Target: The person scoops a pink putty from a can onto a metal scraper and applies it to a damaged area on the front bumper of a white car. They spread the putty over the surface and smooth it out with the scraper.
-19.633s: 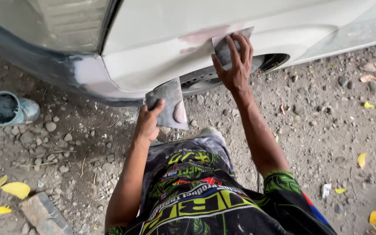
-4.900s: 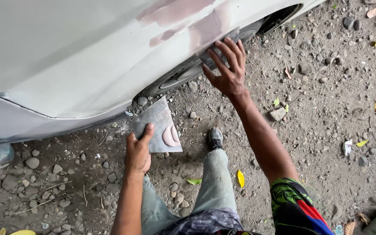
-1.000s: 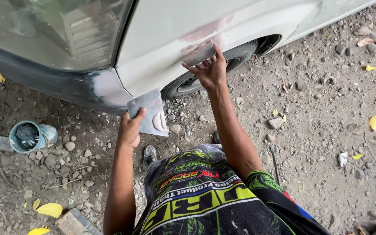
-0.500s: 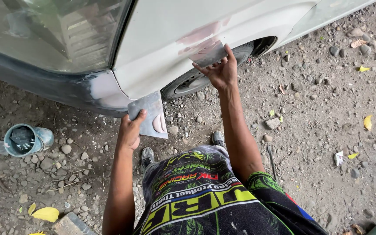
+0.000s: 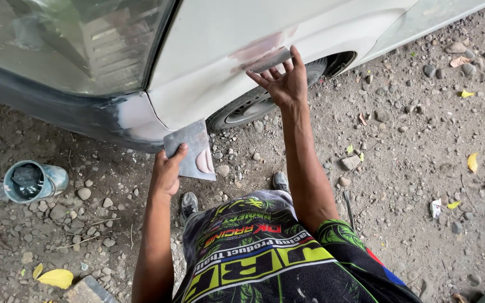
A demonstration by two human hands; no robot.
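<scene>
The person crouches on the gravel ground beside a white car panel. The right hand, fingers spread, presses a thin metal spreader flat against the pinkish filler patch above the wheel, probably to smooth it. The left hand grips the lower edge of a grey mixing board with a pink dab, kept level and close for reloading

From my feed the light is soft, even daylight with only faint shadow under the car body, reflections glaring off its window glass, gravel ground sharp, slight wide-angle stretch at edges
</scene>
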